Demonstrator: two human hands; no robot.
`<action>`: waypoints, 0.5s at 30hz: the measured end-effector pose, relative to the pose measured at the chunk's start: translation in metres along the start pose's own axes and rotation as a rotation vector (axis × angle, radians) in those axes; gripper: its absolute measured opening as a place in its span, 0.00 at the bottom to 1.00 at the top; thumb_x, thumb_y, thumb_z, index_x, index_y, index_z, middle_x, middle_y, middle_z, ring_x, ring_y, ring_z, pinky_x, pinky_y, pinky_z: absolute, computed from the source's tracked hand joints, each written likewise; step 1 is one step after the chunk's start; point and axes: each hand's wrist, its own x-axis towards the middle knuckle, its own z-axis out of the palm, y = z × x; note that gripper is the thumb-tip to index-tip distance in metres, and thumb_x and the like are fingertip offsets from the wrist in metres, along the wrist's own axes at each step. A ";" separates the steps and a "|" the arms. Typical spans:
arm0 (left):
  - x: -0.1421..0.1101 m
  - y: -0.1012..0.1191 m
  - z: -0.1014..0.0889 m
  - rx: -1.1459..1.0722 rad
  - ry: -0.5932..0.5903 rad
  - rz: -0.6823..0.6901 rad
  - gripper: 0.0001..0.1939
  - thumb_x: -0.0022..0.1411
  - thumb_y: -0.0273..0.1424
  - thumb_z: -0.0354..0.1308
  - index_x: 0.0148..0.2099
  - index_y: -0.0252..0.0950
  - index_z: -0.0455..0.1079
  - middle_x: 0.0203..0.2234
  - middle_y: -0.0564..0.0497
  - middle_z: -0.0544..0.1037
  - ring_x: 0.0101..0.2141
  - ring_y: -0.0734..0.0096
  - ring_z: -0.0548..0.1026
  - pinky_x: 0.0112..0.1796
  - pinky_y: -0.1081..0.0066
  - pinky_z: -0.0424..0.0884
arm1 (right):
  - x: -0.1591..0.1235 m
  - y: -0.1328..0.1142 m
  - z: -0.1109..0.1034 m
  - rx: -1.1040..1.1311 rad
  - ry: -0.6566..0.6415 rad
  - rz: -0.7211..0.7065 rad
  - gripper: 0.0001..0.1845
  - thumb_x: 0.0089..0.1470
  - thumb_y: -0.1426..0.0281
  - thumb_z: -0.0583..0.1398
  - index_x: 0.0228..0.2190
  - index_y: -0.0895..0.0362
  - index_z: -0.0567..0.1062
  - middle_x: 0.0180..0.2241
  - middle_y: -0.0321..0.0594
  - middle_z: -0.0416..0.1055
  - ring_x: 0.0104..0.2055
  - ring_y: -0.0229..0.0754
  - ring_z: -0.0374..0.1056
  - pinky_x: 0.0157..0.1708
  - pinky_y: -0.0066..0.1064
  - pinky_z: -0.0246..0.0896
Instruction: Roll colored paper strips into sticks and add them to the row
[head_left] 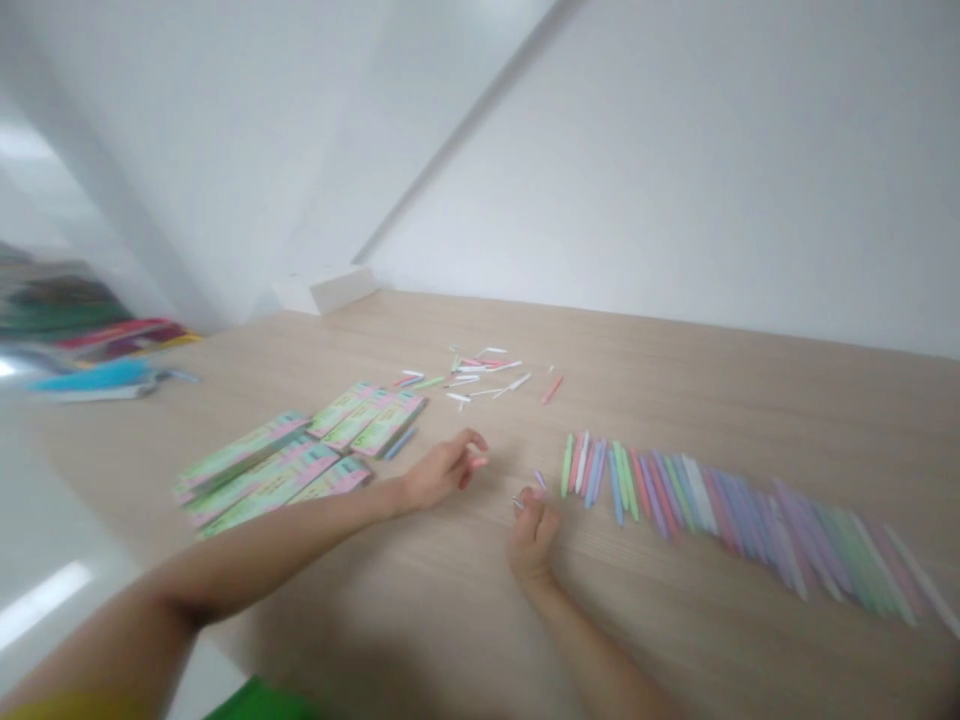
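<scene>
Pale wall (675,170) at the back, wood-look counter (420,630) under everything; view's blurry, esp. toward the R edge. Biggest grp on the counter = row of pastel sticks (660,490), laid side by side from just R of the R hand to approx. the edge of view; green, pink, blue, purple, white. Next, green/pink cartons (289,480), flat, in 2 clusters on the L, near the L forearm. Loose pile (487,364) of thin pcs, mostly white w/ some red, green & blue, sits beyond both hands. White box (341,290) at the far L corner, near the wall.

L grip (448,470): over the counter btwn cartons & R hand, fingers curled; can't tell if it has anything, pinkish spot at the tips is too blurred. R grip (534,535): pinched, apparently on a small piece (517,501) whose tip pokes out; type n/a due to blur.

Smaller: red stick (553,389) alone, R of the pile; blue stick (400,443) beside the cartons; purple bit (540,479) right by the R fingertips, held or loose unclear.

Step in hand, prob.: fiddly finger work on small pcs, btwn pile & row. Next move, IMO, calls for a light, exact pinch & R knuckles kept off the row's near end.
</scene>
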 end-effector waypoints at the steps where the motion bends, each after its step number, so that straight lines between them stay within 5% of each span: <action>1: -0.017 0.000 0.007 -0.146 0.010 -0.031 0.17 0.67 0.42 0.44 0.47 0.35 0.63 0.20 0.57 0.67 0.21 0.76 0.65 0.27 0.75 0.61 | -0.001 0.000 -0.001 -0.054 -0.033 -0.033 0.27 0.62 0.58 0.45 0.16 0.53 0.64 0.15 0.38 0.61 0.20 0.40 0.59 0.23 0.32 0.47; 5: -0.055 -0.010 0.030 -0.622 0.143 -0.245 0.22 0.60 0.49 0.51 0.32 0.32 0.66 0.16 0.59 0.56 0.17 0.81 0.53 0.19 0.76 0.48 | -0.003 0.002 -0.006 -0.319 -0.155 -0.286 0.27 0.64 0.64 0.41 0.17 0.55 0.66 0.15 0.38 0.62 0.20 0.39 0.59 0.23 0.32 0.47; 8: -0.064 -0.019 0.037 -0.775 0.130 -0.336 0.20 0.56 0.46 0.55 0.27 0.32 0.66 0.13 0.61 0.51 0.15 0.81 0.48 0.18 0.75 0.43 | -0.003 0.001 -0.008 -0.386 -0.209 -0.416 0.25 0.62 0.65 0.43 0.17 0.55 0.66 0.16 0.40 0.64 0.21 0.40 0.60 0.25 0.32 0.49; 15: -0.071 -0.029 0.028 -0.683 -0.145 -0.075 0.24 0.58 0.49 0.56 0.39 0.29 0.71 0.15 0.60 0.56 0.17 0.81 0.51 0.21 0.74 0.44 | 0.001 -0.003 -0.011 -0.477 -0.177 -0.498 0.26 0.63 0.66 0.43 0.15 0.55 0.64 0.14 0.40 0.63 0.18 0.38 0.57 0.23 0.31 0.45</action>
